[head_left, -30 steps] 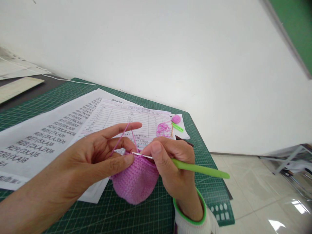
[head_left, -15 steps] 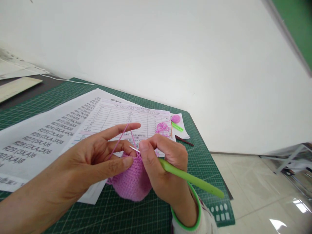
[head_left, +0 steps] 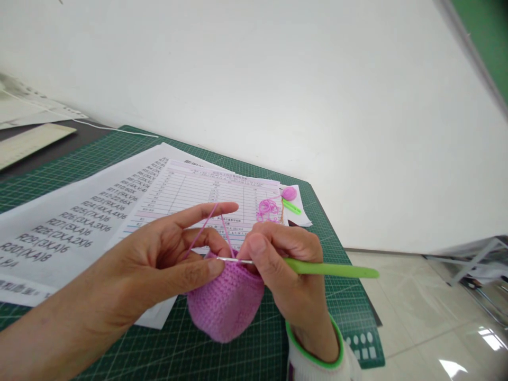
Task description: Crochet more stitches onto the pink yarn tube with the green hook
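A pink crocheted pouch-like piece (head_left: 226, 307) hangs between my hands, its top edge uppermost. My left hand (head_left: 170, 259) pinches that edge between thumb and fingers, with the index finger stretched out. Pink yarn (head_left: 227, 233) loops over this index finger and runs down to the stitches. My right hand (head_left: 288, 264) is closed round a crochet hook (head_left: 337, 269) with a green handle. The hook's thin metal shaft lies nearly level across the top edge, its tip close to my left thumb. Part of the handle is hidden by my right fingers.
Printed sheets (head_left: 99, 222) lie on a green cutting mat (head_left: 198, 360). Farther back are a loose tangle of pink yarn (head_left: 268, 210), a small pink yarn ball (head_left: 289, 193) and a bright green clip-like item (head_left: 292, 206). A white wall (head_left: 297, 106) rises behind the mat.
The crochet hook has swung from a downward slant to nearly level. My right hand and the crocheted piece have shifted right in view, and more of the piece's front shows.
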{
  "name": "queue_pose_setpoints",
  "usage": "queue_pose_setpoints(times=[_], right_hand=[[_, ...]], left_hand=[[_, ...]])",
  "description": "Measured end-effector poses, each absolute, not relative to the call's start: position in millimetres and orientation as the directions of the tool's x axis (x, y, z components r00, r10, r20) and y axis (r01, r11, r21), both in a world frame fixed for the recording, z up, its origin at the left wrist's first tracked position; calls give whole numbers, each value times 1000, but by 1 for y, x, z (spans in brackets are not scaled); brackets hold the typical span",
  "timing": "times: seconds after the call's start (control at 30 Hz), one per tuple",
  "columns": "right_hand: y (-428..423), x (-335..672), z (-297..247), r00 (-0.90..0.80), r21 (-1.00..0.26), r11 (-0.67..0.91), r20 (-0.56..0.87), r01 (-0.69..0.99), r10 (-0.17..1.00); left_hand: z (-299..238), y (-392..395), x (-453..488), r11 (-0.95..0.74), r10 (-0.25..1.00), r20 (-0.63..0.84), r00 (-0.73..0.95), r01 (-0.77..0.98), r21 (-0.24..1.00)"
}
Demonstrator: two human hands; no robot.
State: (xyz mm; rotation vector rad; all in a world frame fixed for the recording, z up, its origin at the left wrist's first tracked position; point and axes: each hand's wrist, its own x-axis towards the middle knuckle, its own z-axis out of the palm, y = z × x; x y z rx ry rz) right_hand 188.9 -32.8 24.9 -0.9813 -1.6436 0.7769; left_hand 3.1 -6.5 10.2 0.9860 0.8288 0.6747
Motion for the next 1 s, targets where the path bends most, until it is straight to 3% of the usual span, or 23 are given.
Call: queue_pose_setpoints(times=[0.13,0.5,0.77,0.93,1.0], right_hand=[[-31,194,27,-219,-868,458,416,193,882],[-33,200,33,-269,-816,478,405,324,874],[-30,193,26,-358,-536,637,537,554,764],[-25,174,8,-343,-289,611,618,737,707],[-21,166,-1,-281,-245,572,680,783,677]], left_hand=[[10,-6,3,396,808,-275,522,-134,908],[10,-6,8,286,853,-167,495,-175,942],[18,-7,19,141,942,-125,312,-27,990],[14,-10,23,128,957,-141,253,66,990],[11,-12,22,96,967,-110,230,71,993]])
